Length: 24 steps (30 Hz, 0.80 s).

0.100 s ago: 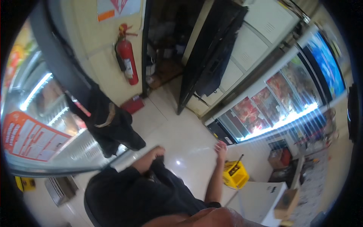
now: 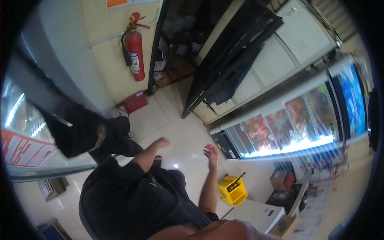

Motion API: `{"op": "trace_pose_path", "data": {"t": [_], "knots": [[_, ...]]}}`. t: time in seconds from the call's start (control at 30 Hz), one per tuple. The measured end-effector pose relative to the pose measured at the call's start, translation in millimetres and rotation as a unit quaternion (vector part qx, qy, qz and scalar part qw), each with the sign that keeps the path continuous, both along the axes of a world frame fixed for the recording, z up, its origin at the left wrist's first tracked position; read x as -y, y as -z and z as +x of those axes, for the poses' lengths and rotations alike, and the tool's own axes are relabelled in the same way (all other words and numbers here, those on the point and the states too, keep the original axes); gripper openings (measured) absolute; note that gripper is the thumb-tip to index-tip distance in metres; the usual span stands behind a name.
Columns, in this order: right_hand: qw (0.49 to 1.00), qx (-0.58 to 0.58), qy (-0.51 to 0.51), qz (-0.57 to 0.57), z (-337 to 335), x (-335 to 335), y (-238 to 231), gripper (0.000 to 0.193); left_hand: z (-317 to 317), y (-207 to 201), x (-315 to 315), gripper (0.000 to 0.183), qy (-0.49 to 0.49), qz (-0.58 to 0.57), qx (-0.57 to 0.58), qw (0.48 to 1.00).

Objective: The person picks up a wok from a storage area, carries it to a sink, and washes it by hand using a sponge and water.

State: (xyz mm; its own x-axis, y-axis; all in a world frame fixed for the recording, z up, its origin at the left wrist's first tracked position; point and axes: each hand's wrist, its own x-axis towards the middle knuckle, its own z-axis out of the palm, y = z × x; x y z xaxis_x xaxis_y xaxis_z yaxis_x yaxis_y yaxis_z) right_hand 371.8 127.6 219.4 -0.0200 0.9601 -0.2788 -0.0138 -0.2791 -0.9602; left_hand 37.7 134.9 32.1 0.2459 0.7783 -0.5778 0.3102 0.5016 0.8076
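Note:
My left hand (image 2: pixel 161 143) is held out in front of my dark shirt (image 2: pixel 124 196), blurred, with its fingers stretched and nothing seen in them. To its right, my right hand (image 2: pixel 211 154) is raised over the pale floor, fingers apart and holding nothing. Below the left hand, a foot in a dark sandal (image 2: pixel 158 160) shows on the tiles. The yellow mop bucket (image 2: pixel 233 191) stands beyond my right forearm. Neither hand touches any object.
At left, a dark-clothed figure (image 2: pixel 76 132), apparently another person, stands beside a lit display fridge (image 2: pixel 28 154). A red extinguisher (image 2: pixel 136 56) hangs on the wall. Ahead is an open black door (image 2: pixel 224 60); grey lockers (image 2: pixel 276 60) and a glass-door fridge (image 2: pixel 288 120) line the right.
The whole view has shifted. My left hand, curled before, is now stretched out. My right hand's fingers are more spread. The dark-clothed figure sits further left in view.

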Motion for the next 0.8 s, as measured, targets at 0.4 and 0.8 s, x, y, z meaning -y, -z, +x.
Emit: {"op": "trace_pose_path", "data": {"t": [0.4,0.8], "knots": [[0.949,-0.077,-0.244,-0.182,-177,-272,140,0.030,-130,29,-137,0.024,-0.153,0.153,-0.103,0.971],[0.836,0.313,-0.447,0.060,-412,-550,315,0.028,-206,-36,-54,0.047,-0.566,-0.206,0.089,0.794]]}}
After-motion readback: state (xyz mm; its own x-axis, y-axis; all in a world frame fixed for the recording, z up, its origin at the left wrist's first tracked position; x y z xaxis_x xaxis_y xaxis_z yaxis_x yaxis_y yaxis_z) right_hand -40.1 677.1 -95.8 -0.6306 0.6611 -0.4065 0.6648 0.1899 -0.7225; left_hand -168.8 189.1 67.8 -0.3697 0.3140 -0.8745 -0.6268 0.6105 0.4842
